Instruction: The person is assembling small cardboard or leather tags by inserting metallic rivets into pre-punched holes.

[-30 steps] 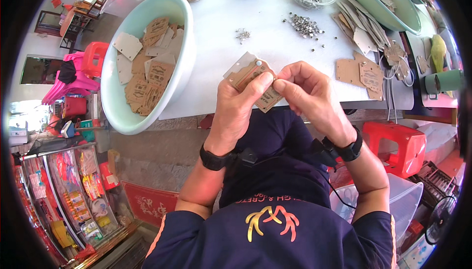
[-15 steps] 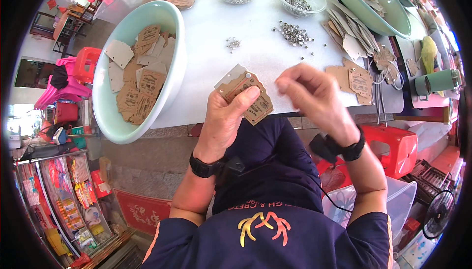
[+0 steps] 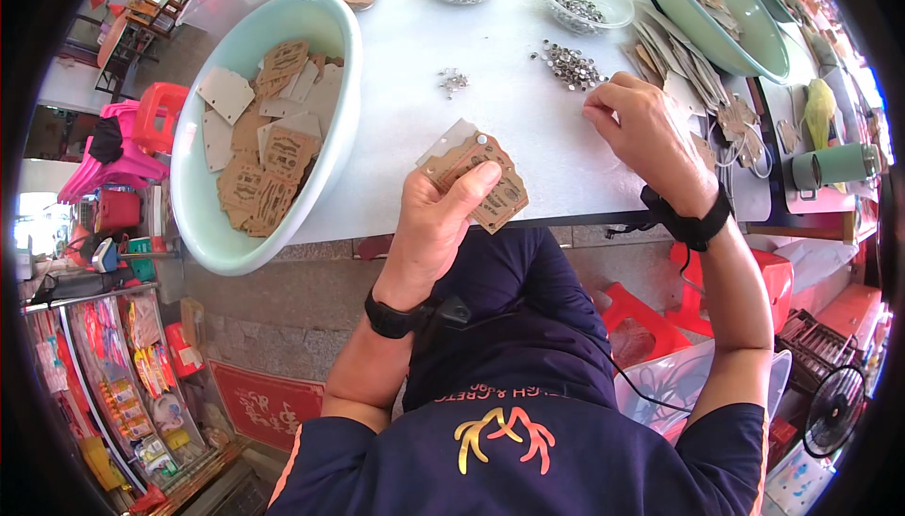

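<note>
My left hand (image 3: 436, 224) is closed on a brown printed cardboard tag (image 3: 506, 197) with a scalloped edge, thumb pressed on its face. A pale card edge shows behind it, and a small silvery stud sits near the tag's top corner. My right hand (image 3: 650, 130) hovers over the table just right of a loose heap of small metal studs (image 3: 571, 67). Its thumb and fingers are drawn together; anything between them is too small to make out. A smaller cluster of shiny bits (image 3: 453, 81) lies beyond the tag.
At left stands a pale green basin (image 3: 349, 130) full of tags. Two clear bowls, one (image 3: 630, 13) behind the heap, hold metal pieces on the white table (image 3: 396, 64). Stacked cards (image 3: 679, 54), another green basin (image 3: 768, 59) and a green flask (image 3: 844, 163) are at right.
My right hand has moved away from the tag, right and farther out, to beside the stud heap. The left hand keeps the tag in nearly the same place.
</note>
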Action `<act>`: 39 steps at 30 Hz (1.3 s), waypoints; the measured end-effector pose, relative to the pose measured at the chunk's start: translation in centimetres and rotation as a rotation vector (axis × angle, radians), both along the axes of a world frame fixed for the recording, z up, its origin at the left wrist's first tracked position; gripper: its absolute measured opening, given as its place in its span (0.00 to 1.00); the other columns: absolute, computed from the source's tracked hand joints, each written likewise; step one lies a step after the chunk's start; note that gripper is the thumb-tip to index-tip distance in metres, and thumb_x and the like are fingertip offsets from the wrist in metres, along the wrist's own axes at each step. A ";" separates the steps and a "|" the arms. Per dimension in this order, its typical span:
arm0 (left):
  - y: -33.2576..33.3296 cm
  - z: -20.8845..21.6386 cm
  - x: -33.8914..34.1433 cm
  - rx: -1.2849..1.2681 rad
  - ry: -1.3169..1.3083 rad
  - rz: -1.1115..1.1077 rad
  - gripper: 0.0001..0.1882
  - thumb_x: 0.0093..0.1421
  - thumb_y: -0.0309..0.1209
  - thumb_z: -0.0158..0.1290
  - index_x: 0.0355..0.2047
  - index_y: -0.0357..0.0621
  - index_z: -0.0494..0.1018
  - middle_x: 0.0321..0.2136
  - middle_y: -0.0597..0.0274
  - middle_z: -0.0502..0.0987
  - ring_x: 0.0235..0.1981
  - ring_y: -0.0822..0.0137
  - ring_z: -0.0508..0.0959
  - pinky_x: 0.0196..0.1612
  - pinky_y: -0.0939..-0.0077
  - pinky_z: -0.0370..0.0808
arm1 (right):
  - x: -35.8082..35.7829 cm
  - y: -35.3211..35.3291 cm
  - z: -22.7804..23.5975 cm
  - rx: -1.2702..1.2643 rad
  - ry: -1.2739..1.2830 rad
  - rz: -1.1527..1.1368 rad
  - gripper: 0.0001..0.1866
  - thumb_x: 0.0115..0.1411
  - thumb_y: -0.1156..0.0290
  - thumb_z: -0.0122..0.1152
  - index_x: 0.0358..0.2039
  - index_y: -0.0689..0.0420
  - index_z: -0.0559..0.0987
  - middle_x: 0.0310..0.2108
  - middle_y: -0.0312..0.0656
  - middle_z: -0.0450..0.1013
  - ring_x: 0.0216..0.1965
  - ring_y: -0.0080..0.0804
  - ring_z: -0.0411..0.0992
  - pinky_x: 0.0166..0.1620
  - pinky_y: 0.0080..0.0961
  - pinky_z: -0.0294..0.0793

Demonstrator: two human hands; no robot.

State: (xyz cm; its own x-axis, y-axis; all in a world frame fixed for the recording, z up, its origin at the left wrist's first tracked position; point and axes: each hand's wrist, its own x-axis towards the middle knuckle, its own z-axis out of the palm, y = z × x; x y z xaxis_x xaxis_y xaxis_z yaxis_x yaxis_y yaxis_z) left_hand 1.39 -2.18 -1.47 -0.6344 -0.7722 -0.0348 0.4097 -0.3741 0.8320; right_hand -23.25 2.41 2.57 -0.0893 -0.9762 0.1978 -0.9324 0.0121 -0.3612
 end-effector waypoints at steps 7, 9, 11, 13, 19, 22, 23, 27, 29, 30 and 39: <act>0.0 0.3 0.0 0.027 0.002 -0.010 0.11 0.63 0.26 0.52 0.46 0.36 0.73 0.38 0.64 0.77 0.38 0.76 0.77 0.42 0.77 0.77 | 0.6 -0.2 0.1 -0.012 0.086 0.039 0.08 0.57 0.71 0.54 0.27 0.63 0.76 0.29 0.49 0.72 0.30 0.50 0.73 0.36 0.41 0.72; 0.0 0.3 0.0 0.021 -0.004 -0.006 0.11 0.63 0.26 0.52 0.45 0.35 0.73 0.38 0.64 0.77 0.38 0.77 0.76 0.42 0.77 0.77 | 0.6 -0.1 0.2 0.003 0.065 0.041 0.08 0.56 0.71 0.54 0.27 0.62 0.76 0.29 0.49 0.73 0.30 0.50 0.73 0.36 0.41 0.72; 0.0 0.4 0.0 0.019 -0.013 -0.009 0.11 0.64 0.26 0.52 0.45 0.35 0.73 0.37 0.64 0.77 0.38 0.77 0.76 0.42 0.77 0.77 | 0.6 0.0 0.3 0.018 0.045 0.043 0.07 0.56 0.71 0.54 0.27 0.62 0.76 0.29 0.49 0.73 0.30 0.50 0.73 0.36 0.41 0.72; 0.0 0.5 0.0 0.017 -0.023 -0.012 0.10 0.64 0.26 0.52 0.44 0.35 0.73 0.37 0.64 0.77 0.38 0.77 0.76 0.41 0.78 0.77 | 0.6 0.1 0.3 0.041 -0.027 0.034 0.08 0.55 0.71 0.55 0.27 0.63 0.76 0.29 0.50 0.74 0.31 0.51 0.73 0.36 0.41 0.72; 0.0 0.4 -0.1 -0.009 -0.045 -0.006 0.10 0.64 0.27 0.52 0.44 0.36 0.73 0.36 0.65 0.77 0.37 0.78 0.76 0.41 0.79 0.76 | 0.2 -0.1 0.3 0.124 -0.114 -0.001 0.08 0.55 0.70 0.56 0.29 0.63 0.77 0.28 0.52 0.75 0.32 0.52 0.73 0.38 0.40 0.72; 0.1 0.4 -0.1 0.000 -0.031 -0.007 0.11 0.64 0.27 0.52 0.44 0.35 0.73 0.36 0.65 0.76 0.36 0.78 0.76 0.40 0.79 0.76 | 0.4 0.0 0.5 0.094 -0.039 0.013 0.08 0.55 0.70 0.57 0.29 0.62 0.78 0.30 0.51 0.75 0.32 0.51 0.74 0.38 0.41 0.72; 0.1 0.4 -0.1 -0.001 -0.037 0.003 0.11 0.63 0.27 0.53 0.44 0.35 0.73 0.36 0.65 0.77 0.36 0.78 0.76 0.40 0.79 0.76 | 0.4 -0.1 0.6 0.081 0.020 0.024 0.08 0.56 0.70 0.58 0.29 0.62 0.78 0.30 0.50 0.75 0.32 0.50 0.74 0.38 0.41 0.72; 0.3 0.4 -0.5 -0.061 -0.073 0.054 0.11 0.63 0.28 0.53 0.43 0.35 0.74 0.36 0.65 0.77 0.36 0.78 0.76 0.39 0.79 0.76 | 0.9 0.2 0.4 0.046 0.137 0.036 0.08 0.55 0.70 0.58 0.27 0.62 0.76 0.29 0.49 0.74 0.33 0.50 0.74 0.37 0.40 0.73; 0.6 0.5 -0.7 -0.075 -0.095 0.065 0.11 0.63 0.28 0.54 0.43 0.35 0.74 0.36 0.65 0.77 0.36 0.78 0.76 0.39 0.79 0.76 | 0.6 0.4 0.4 0.054 0.105 0.042 0.07 0.55 0.71 0.59 0.27 0.62 0.76 0.29 0.49 0.74 0.33 0.50 0.74 0.37 0.39 0.72; 0.8 0.6 -0.8 -0.093 -0.114 0.076 0.11 0.63 0.28 0.54 0.43 0.35 0.75 0.35 0.66 0.77 0.36 0.79 0.76 0.39 0.80 0.76 | 0.5 0.5 0.5 0.059 0.077 0.047 0.07 0.55 0.71 0.59 0.28 0.62 0.76 0.28 0.49 0.74 0.32 0.50 0.73 0.36 0.38 0.72; 1.6 0.6 -1.4 -0.215 -0.230 0.176 0.12 0.64 0.30 0.54 0.42 0.32 0.76 0.33 0.65 0.78 0.33 0.80 0.75 0.35 0.82 0.75 | 6.1 3.4 0.7 -0.119 -0.624 0.116 0.03 0.56 0.78 0.63 0.31 0.61 0.77 0.26 0.38 0.71 0.22 0.23 0.69 0.27 0.20 0.68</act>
